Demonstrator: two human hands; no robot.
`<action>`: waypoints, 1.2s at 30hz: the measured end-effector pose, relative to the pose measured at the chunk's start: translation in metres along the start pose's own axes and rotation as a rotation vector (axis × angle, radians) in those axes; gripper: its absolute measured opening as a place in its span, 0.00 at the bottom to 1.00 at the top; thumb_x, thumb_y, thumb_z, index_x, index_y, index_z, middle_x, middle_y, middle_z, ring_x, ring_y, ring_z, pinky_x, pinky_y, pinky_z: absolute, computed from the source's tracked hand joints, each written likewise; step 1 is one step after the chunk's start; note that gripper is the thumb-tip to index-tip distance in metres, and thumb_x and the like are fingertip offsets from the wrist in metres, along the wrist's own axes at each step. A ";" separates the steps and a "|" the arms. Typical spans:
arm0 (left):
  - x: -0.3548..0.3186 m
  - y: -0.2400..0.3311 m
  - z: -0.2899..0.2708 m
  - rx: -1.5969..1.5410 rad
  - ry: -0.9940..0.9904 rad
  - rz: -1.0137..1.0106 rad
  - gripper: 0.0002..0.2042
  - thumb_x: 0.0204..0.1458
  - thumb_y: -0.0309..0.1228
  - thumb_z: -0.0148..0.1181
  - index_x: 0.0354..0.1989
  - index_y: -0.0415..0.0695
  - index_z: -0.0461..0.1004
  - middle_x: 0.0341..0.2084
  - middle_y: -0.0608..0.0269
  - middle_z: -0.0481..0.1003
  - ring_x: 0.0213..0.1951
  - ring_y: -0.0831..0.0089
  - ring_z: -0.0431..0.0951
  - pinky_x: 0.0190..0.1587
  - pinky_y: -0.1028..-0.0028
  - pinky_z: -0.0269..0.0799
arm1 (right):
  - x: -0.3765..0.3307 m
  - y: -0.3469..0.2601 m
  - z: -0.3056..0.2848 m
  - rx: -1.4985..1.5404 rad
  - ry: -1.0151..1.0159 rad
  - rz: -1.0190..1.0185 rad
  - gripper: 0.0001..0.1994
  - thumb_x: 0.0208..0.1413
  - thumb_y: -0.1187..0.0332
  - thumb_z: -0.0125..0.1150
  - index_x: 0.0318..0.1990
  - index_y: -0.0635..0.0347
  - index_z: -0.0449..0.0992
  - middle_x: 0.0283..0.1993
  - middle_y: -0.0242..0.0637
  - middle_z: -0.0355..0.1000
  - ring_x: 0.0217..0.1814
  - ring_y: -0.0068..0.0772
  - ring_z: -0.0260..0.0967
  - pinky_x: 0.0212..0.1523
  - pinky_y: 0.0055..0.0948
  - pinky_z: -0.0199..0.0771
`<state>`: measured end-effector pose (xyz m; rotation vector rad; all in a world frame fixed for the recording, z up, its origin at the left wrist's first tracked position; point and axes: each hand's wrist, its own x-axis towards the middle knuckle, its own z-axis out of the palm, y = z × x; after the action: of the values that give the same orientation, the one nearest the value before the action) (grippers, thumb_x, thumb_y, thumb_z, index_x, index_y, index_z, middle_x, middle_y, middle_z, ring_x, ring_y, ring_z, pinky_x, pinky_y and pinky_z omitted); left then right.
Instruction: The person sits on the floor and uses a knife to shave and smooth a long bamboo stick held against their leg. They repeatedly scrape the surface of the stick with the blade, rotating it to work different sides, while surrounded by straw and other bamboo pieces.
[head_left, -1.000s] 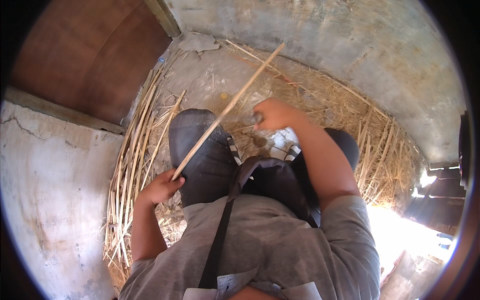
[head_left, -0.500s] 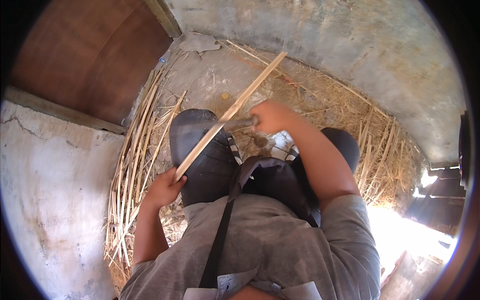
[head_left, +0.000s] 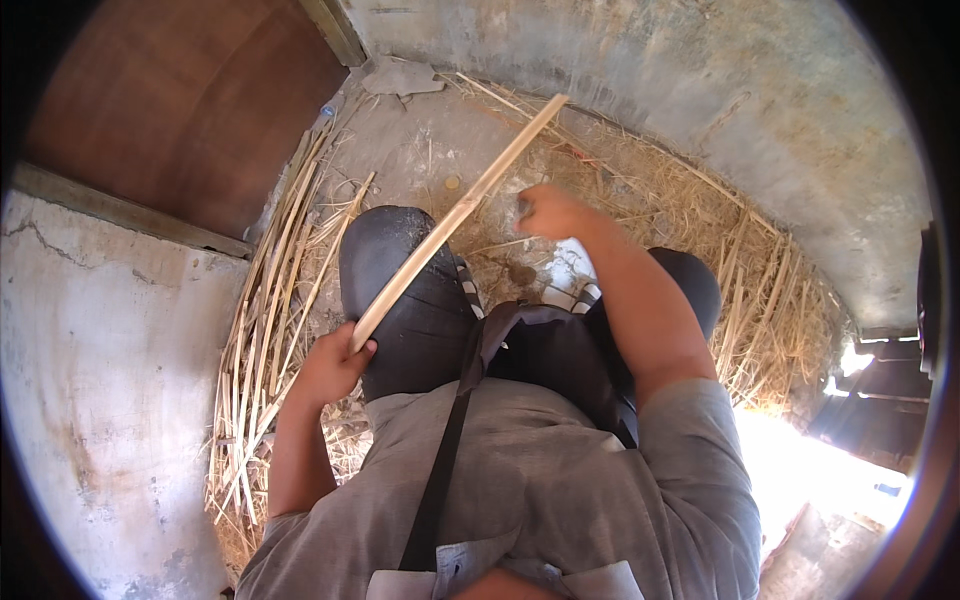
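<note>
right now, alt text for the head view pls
A seated person's left hand grips the near end of a long pale cane strip that slants up across the left knee. The raised right hand is blurred, with split canes and straw lying around.

Support: bare concrete floor (head_left: 420, 150) | Left edge: bundle of long cane strips (head_left: 265, 340) lying along the wall | Far and right edges: loose straw litter (head_left: 700, 230) | Far corner: flat stone fragment (head_left: 400, 78)

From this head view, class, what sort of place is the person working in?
Probably a rough outdoor yard or doorstep for cane work: split canes lie along a cracked plaster wall, shavings litter the concrete floor.
</note>
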<state>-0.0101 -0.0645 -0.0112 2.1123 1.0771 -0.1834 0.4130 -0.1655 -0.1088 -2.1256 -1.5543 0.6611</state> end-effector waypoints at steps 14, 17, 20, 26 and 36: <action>-0.005 -0.012 0.004 0.009 0.019 0.002 0.14 0.61 0.38 0.64 0.38 0.39 0.72 0.25 0.47 0.75 0.27 0.56 0.75 0.35 0.60 0.70 | -0.012 -0.033 -0.027 0.024 -0.155 0.058 0.28 0.46 0.56 0.70 0.52 0.65 0.80 0.48 0.56 0.79 0.51 0.55 0.78 0.53 0.47 0.77; 0.000 -0.008 -0.002 0.048 0.052 0.038 0.14 0.61 0.38 0.64 0.38 0.39 0.72 0.25 0.47 0.76 0.28 0.54 0.76 0.35 0.60 0.71 | 0.006 0.016 -0.037 0.319 -0.049 0.413 0.26 0.46 0.57 0.69 0.52 0.65 0.80 0.48 0.57 0.79 0.51 0.55 0.78 0.54 0.48 0.77; -0.005 0.002 -0.004 0.069 0.060 0.003 0.14 0.61 0.39 0.64 0.39 0.39 0.72 0.27 0.46 0.77 0.30 0.51 0.78 0.37 0.58 0.72 | 0.005 0.019 -0.033 0.164 0.061 0.239 0.27 0.45 0.57 0.69 0.52 0.64 0.81 0.48 0.57 0.79 0.51 0.55 0.78 0.53 0.48 0.78; -0.006 -0.003 0.001 0.077 0.055 0.010 0.13 0.61 0.38 0.65 0.39 0.40 0.73 0.27 0.47 0.77 0.30 0.54 0.77 0.37 0.59 0.72 | -0.011 -0.063 -0.022 -0.160 -0.211 -0.112 0.30 0.43 0.55 0.70 0.53 0.65 0.81 0.49 0.58 0.79 0.53 0.57 0.77 0.53 0.47 0.78; 0.006 -0.025 0.003 -0.079 -0.007 0.028 0.13 0.62 0.38 0.64 0.36 0.40 0.72 0.24 0.57 0.73 0.27 0.71 0.70 0.32 0.65 0.68 | -0.001 -0.009 -0.019 0.068 0.003 0.077 0.27 0.45 0.58 0.69 0.53 0.64 0.81 0.50 0.57 0.79 0.53 0.54 0.78 0.53 0.46 0.78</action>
<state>-0.0243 -0.0535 -0.0297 2.0538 1.0331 -0.1325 0.4174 -0.1655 -0.0885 -2.1438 -1.4340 0.7254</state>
